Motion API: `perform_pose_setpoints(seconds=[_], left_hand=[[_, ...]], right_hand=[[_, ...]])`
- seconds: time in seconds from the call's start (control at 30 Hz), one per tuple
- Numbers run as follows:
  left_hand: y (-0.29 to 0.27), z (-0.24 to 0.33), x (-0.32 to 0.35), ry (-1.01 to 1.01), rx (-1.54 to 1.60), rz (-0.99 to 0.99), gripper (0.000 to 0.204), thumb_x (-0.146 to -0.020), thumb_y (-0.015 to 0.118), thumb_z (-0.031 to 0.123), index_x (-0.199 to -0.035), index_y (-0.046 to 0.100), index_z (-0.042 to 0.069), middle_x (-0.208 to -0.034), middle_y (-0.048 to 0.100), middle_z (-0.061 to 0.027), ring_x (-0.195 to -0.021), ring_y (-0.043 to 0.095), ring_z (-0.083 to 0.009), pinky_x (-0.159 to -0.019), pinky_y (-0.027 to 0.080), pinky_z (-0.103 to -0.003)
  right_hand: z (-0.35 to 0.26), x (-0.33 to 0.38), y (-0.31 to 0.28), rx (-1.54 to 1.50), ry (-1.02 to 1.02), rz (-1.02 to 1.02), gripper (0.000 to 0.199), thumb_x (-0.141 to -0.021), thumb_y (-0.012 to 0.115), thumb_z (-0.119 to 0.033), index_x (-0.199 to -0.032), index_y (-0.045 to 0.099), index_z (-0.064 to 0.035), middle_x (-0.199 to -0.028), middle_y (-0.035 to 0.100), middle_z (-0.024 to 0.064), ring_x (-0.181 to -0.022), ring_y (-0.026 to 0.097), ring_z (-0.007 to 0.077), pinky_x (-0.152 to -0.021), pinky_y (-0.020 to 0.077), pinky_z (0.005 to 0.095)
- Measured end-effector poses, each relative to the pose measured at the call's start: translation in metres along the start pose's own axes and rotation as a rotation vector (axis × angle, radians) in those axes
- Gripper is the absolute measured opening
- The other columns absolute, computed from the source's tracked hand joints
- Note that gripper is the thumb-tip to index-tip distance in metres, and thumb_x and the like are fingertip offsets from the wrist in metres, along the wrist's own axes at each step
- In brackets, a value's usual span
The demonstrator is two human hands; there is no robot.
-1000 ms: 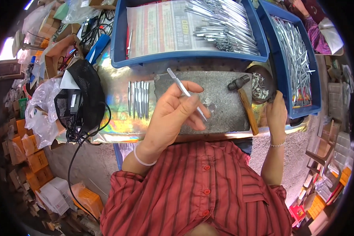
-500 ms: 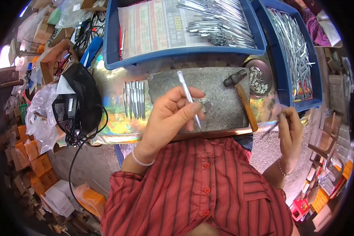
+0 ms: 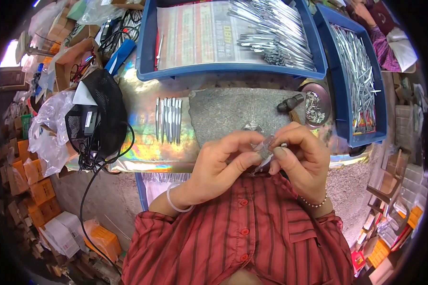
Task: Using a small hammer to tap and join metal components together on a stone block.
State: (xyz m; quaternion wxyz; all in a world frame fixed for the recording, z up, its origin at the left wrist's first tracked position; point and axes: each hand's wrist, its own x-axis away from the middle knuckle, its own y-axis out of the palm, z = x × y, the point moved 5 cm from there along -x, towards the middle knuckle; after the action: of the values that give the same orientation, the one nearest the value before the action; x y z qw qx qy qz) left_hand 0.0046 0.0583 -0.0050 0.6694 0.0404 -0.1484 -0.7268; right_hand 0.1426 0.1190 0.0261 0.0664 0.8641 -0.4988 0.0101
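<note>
Both my hands are together over the near edge of a grey stone slab (image 3: 233, 107). My left hand (image 3: 218, 164) pinches, thumb against forefinger, at a small, shiny, see-through bit (image 3: 265, 153) between the hands; blur hides its kind. My right hand (image 3: 305, 156) is closed on the other side of it, with a small silvery end (image 3: 284, 144) showing at the thumb tip. Just beyond the right hand lies a hammer (image 3: 290, 103), its wooden handle mostly covered by that hand. Several slim silver metal pieces (image 3: 169, 121) stand in a row left of the slab.
A round dish (image 3: 325, 97) holds small metal bits. Behind, a blue tray (image 3: 233, 70) contains paper and slim metal pieces; a second blue tray (image 3: 366, 138) of them stands at right. On the left are a black mesh bag (image 3: 102, 102) and cables. Another person's sleeve (image 3: 385, 50) shows far right.
My right hand has come in from the right to meet my left hand, which has lowered toward me. The slim silver piece in my left hand no longer shows along its length.
</note>
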Motion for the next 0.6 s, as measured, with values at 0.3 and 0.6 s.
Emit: perform_pose_setpoints(seconds=[0.3, 0.6], left_hand=[[0.001, -0.001, 0.003, 0.035, -0.021, -0.053, 0.016, -0.09, 0.052, 0.001, -0.105, 0.048, -0.002, -0.096, 0.06, -0.0083, -0.09, 0.057, -0.0096, -0.078, 0.046, -0.021], [0.003, 0.007, -0.001, 0.185, -0.244, -0.055, 0.014, -0.087, 0.057, 0.002, -0.099, 0.051, -0.001, -0.087, 0.065, -0.0075, -0.081, 0.06, -0.0082, -0.071, 0.047, -0.02]], right_hand=[[-0.014, 0.001, 0.008, 0.443, -0.277, -0.012, 0.011, -0.079, 0.066, -0.004, -0.086, 0.059, 0.0013, -0.07, 0.058, 0.0067, -0.055, 0.053, 0.0113, -0.048, 0.0398, 0.0222], [-0.011, 0.001, 0.007, 0.435, -0.25, -0.001, 0.012, -0.078, 0.068, -0.005, -0.084, 0.059, 0.0016, -0.073, 0.06, 0.008, -0.057, 0.056, 0.012, -0.049, 0.0431, 0.0225]])
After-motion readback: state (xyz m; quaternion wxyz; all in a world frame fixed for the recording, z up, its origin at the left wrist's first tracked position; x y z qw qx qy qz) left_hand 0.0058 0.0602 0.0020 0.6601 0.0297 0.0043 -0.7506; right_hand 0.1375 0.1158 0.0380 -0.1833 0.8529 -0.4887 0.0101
